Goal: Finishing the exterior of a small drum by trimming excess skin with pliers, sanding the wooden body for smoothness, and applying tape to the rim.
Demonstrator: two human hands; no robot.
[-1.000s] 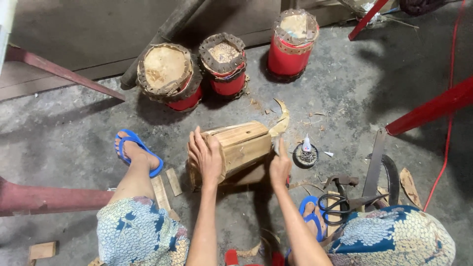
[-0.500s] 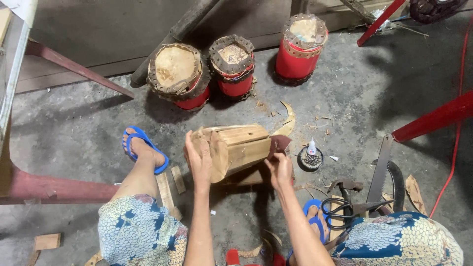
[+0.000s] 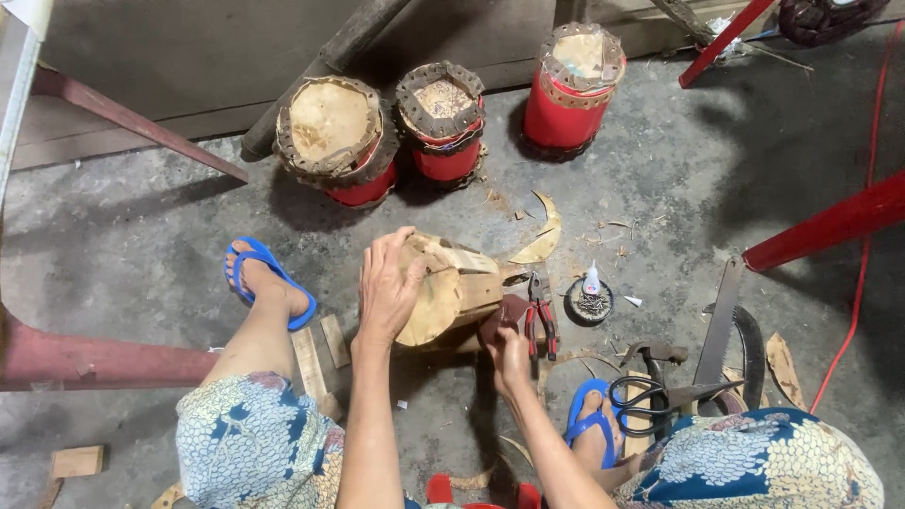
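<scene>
A small unpainted wooden drum body [image 3: 462, 283] lies tilted on the floor between my feet, with its pale round end [image 3: 432, 306] turned toward me. My left hand [image 3: 388, 287] is spread over the top of that end and grips it. My right hand [image 3: 504, 351] is just below the drum's right side. Its fingers are curled on a dark brown leather piece [image 3: 512, 309] that touches the drum. Red-handled pliers [image 3: 541, 319] lie right beside that hand.
Three red drums [image 3: 335, 141] [image 3: 443, 123] [image 3: 570, 85] stand at the back. A round tin of nails with a small bottle [image 3: 591, 297], a hammer [image 3: 652, 354], black scissors [image 3: 650, 394] and a saw [image 3: 721, 316] lie at the right. Red metal legs [image 3: 830, 221] and wood scraps [image 3: 309, 358] surround me.
The drum body has been turned from lying sideways so that its round end now faces me. My left hand moved onto that end, and my right hand dropped below the drum.
</scene>
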